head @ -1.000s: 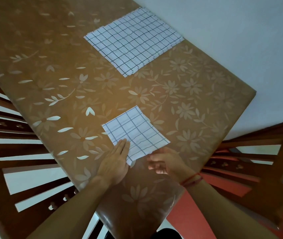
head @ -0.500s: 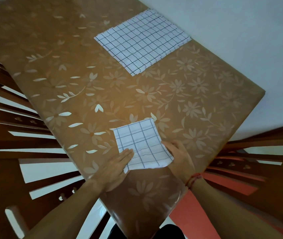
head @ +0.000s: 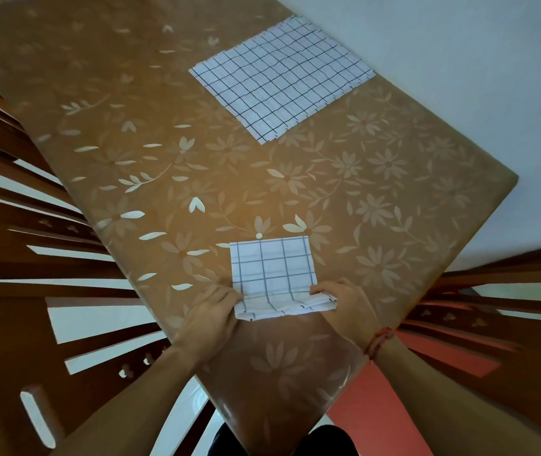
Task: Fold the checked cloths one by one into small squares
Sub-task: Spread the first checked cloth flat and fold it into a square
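Here | left hand [head: 211,311], right hand [head: 344,304] apparently pinch folded cloth [head: 272,271] corners | unfolded cloths [head: 282,77] beyond | chairs [head: 32,291] alongside

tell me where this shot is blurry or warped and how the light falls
Head view: the near folded cloth is sharp; the table goes soft at its far left; chair slats fan out from wide-angle distortion; warm glow mid-table, dimmer edges.

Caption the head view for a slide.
Left hand and right hand pinch the near edge of a folded cloth on a floral table; a stack of flat checked cloths lies beyond.
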`<state>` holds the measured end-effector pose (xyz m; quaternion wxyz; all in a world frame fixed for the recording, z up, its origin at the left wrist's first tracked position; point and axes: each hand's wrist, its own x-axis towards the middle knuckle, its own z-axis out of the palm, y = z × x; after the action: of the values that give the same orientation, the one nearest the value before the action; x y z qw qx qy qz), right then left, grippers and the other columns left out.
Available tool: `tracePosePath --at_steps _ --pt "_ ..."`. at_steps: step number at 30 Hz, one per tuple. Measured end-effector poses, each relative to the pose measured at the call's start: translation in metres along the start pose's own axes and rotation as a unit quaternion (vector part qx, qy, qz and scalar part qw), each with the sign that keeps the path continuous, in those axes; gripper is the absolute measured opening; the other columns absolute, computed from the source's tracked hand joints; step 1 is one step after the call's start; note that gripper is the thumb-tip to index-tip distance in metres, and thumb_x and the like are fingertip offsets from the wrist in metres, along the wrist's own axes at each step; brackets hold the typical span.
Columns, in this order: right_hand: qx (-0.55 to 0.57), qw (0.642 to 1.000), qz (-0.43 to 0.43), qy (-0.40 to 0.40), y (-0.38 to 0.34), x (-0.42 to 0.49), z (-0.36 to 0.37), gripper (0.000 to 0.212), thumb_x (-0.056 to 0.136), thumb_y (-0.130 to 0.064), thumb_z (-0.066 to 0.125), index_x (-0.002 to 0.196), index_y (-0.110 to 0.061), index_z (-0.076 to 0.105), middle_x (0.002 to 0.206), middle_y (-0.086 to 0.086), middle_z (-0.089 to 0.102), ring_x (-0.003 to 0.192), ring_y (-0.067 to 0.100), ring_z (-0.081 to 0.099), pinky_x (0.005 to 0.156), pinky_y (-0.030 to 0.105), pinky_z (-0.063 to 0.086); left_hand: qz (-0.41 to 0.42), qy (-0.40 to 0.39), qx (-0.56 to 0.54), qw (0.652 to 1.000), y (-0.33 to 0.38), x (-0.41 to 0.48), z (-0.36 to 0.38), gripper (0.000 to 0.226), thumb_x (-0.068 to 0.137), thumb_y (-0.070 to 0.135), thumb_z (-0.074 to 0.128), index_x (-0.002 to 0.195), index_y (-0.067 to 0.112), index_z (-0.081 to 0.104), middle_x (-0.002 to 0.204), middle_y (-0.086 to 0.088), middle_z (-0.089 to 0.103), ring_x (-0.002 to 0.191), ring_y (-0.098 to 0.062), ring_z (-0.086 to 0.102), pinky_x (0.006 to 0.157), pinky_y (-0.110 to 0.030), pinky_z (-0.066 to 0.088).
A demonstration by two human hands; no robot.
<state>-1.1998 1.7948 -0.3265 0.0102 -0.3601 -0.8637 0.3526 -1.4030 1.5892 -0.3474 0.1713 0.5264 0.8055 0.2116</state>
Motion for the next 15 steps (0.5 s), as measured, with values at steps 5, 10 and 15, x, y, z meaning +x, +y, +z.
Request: tracePosePath --at_steps 5,10,15 --pt "0.002 1.0 0.013 0.009 -0.003 0.017 0.0 0.008 0.082 -0.032 0.065 0.076 -0.036 0.064 0.065 -0.016 0.058 0.068 0.003 0.055 0.063 0.022 0.042 -0.068 0.026 -0.03 0.997 0.003 0.012 -0.001 0.026 0.091 0.032 0.044 0.102 0.023 0.066 0.101 0.006 0.068 0.098 -0.017 0.057 0.087 -0.038 0.045" --pt "0.011 0.998 0.053 0.01 -0.011 0.036 -0.002 0.017 0.089 -0.034 0.061 0.093 -0.019 0.069 0.08 -0.007 0.069 0.073 0.008 0.062 0.068 0.025 0.052 -0.138 0.054 -0.074 0.986 0.003 0.022 -0.002 0.008 0.09 0.026 0.059 0.098 0.025 0.059 0.086 0.009 0.064 0.082 -0.017 0.057 0.076 -0.039 0.048" --pt "-0.008 0.997 0.072 0.023 -0.018 0.056 0.0 0.024 0.089 -0.031 0.061 0.068 -0.022 0.053 0.063 -0.002 0.054 0.063 0.015 0.052 0.062 0.031 0.045 -0.167 0.05 -0.07 0.982 -0.001 0.03 -0.003 0.04 0.088 0.025 0.063 0.127 0.022 0.053 0.079 0.011 0.061 0.082 -0.015 0.056 0.084 -0.042 0.049"
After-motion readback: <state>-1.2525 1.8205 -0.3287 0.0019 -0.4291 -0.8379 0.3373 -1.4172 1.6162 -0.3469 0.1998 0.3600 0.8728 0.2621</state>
